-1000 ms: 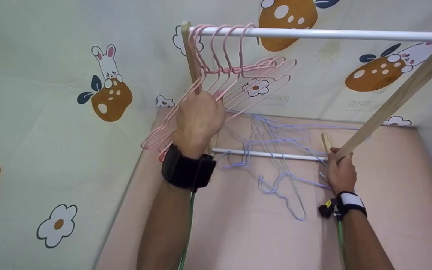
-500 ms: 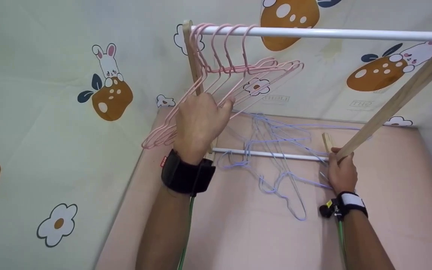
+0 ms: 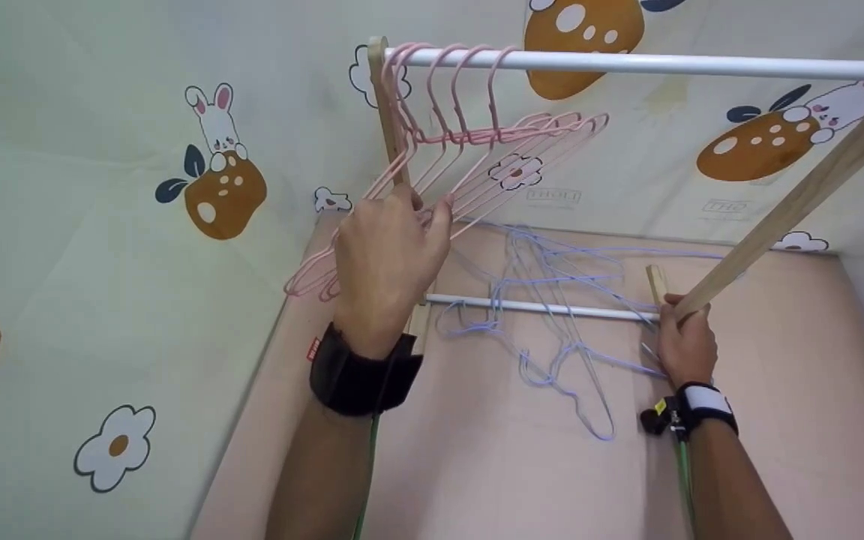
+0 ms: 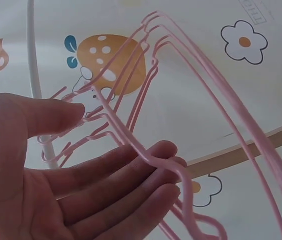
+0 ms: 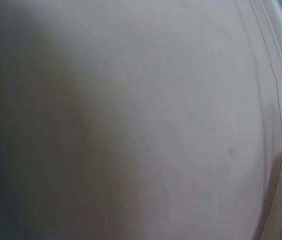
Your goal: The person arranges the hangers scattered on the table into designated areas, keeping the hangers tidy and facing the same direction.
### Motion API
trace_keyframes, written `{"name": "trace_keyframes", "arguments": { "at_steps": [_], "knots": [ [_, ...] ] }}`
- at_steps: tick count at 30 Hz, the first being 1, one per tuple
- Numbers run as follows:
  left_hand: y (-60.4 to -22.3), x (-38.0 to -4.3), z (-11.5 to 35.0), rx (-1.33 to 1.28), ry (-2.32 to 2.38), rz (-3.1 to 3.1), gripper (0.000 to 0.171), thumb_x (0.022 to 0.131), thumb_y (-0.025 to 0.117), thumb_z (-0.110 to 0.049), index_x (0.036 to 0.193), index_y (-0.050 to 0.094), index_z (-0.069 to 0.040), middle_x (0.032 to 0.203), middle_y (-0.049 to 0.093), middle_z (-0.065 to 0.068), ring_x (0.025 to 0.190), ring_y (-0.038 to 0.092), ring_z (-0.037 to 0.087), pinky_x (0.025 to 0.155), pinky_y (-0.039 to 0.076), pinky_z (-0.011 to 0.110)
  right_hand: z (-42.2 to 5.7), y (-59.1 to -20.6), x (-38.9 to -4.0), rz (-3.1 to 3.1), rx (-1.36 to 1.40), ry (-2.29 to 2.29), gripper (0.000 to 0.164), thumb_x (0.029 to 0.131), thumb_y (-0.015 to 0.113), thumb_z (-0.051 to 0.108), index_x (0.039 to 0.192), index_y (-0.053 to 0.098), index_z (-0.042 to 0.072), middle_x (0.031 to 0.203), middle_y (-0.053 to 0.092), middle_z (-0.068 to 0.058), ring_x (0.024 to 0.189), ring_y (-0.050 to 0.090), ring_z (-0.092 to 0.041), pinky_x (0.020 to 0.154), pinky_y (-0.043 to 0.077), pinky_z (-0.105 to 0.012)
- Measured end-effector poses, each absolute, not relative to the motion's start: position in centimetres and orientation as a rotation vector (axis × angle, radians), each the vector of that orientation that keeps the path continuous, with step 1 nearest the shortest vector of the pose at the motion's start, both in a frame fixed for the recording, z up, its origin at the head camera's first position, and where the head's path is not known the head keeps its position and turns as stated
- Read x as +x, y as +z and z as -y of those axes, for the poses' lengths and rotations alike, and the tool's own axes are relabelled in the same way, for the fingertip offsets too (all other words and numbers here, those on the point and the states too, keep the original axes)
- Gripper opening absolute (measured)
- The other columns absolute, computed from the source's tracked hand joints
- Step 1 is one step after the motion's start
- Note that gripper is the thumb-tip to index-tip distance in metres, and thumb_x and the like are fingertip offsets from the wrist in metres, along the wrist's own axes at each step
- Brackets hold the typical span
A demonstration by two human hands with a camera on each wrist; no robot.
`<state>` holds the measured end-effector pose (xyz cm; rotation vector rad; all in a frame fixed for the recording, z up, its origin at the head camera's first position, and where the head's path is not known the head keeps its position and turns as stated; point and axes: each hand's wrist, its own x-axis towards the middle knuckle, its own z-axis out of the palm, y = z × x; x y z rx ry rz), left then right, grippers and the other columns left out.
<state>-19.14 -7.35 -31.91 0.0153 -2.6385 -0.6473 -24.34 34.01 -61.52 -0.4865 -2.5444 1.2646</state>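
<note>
Several pink hangers [image 3: 469, 137] hang by their hooks at the left end of the rack's white top rail [image 3: 664, 64]. My left hand [image 3: 383, 259] is at their lower left side. In the left wrist view its fingers [image 4: 116, 200] are extended and touch a pink hanger [image 4: 126, 132], with the thumb apart from them. My right hand [image 3: 688, 346] grips the foot of the rack's right wooden post [image 3: 792, 199], low down by the lower white rail [image 3: 552, 308]. That hand does not show in the right wrist view.
Several tangled blue hangers [image 3: 574, 281] lie over and around the lower rail on the pink surface [image 3: 537, 480]. Behind the rack is a patterned wall [image 3: 627, 150]. A second wall [image 3: 87, 247] stands close on the left. A left wooden post [image 3: 387, 112] carries the top rail.
My left hand has loosened from the pink hangers, its thumb spreading away, and moved slightly down and left. The hangers swung a little and bunched together. My right hand has stayed on the post.
</note>
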Motion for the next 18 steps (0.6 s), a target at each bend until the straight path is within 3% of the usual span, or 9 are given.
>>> {"name": "trace_keyframes", "arguments": {
  "at_steps": [5, 10, 18],
  "knots": [
    [-31.7, -17.7, 6.9, 0.002, -0.662, 2.561, 0.046, 0.108, 0.069, -0.041, 0.117, 0.080, 0.003, 0.089, 0.077, 0.017, 0.076, 0.070, 0.034, 0.067, 0.056, 0.046, -34.0, -61.6, -24.4, 2.550, -0.496, 1.266, 0.045, 0.115, 0.046, 0.041, 0.149, 0.056, 0.014, 0.118, 0.068, -0.025, 0.097, 0.059, -0.040, 0.080, 0.038, -0.051],
    [-32.4, -16.4, 5.9, -0.110, -0.680, 2.448, 0.036, 0.106, 0.073, -0.032, 0.115, 0.079, 0.003, 0.103, 0.080, 0.019, 0.074, 0.072, 0.031, 0.061, 0.058, 0.042, -33.9, -61.4, -24.4, 2.537, -0.494, 1.259, 0.043, 0.115, 0.047, 0.039, 0.149, 0.056, 0.014, 0.125, 0.069, -0.027, 0.103, 0.059, -0.042, 0.087, 0.040, -0.057],
    [-35.8, -15.8, 4.3, -0.363, -0.635, 2.320, 0.024, 0.103, 0.074, -0.019, 0.116, 0.078, 0.000, 0.113, 0.077, 0.015, 0.107, 0.075, 0.033, 0.087, 0.063, 0.045, -33.9, -61.4, -24.4, 2.547, -0.501, 1.274, 0.044, 0.115, 0.047, 0.040, 0.149, 0.056, 0.013, 0.131, 0.069, -0.027, 0.106, 0.060, -0.044, 0.090, 0.040, -0.059]
  ]
}}
